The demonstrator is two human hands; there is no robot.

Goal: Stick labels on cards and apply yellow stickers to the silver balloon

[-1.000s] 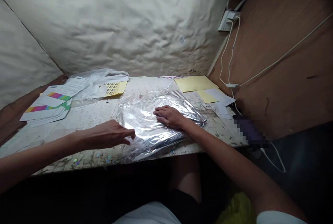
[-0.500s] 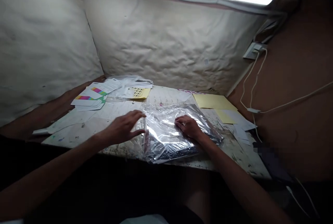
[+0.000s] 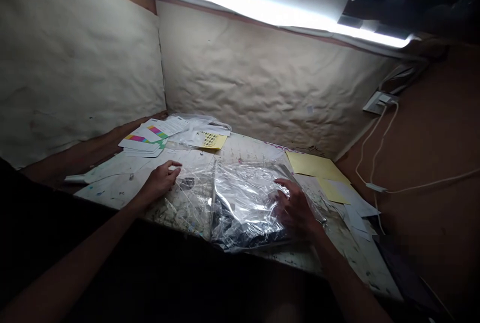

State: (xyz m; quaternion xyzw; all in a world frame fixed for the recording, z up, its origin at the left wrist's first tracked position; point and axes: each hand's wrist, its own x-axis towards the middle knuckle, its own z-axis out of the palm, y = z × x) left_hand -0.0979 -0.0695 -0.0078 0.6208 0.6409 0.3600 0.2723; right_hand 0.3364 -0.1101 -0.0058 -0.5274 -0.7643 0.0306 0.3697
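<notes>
A stack of clear crinkled plastic bags [image 3: 243, 203] lies near the front edge of a stained worktable [image 3: 120, 183], with a dark sheet showing under it. My right hand [image 3: 294, 208] rests flat on the right part of the plastic, fingers spread. My left hand [image 3: 161, 180] lies on the table just left of the plastic, fingers loosely curled, its fingertips at the edge of a flap that spreads to the left. Neither hand grips anything that I can see.
White cards with coloured stripes [image 3: 144, 140] and a yellow dotted sheet [image 3: 212, 139] lie at the back left beside more loose plastic. Yellow papers [image 3: 315, 165] and white slips sit at the right. A wall socket [image 3: 378, 103] with white cables hangs at the right; a tube lamp [image 3: 281, 5] runs overhead.
The view has tilted upward, bringing the lamp in. My left hand has drawn left off the plastic, and a flap now spreads left. My right hand has slid toward the stack's right edge.
</notes>
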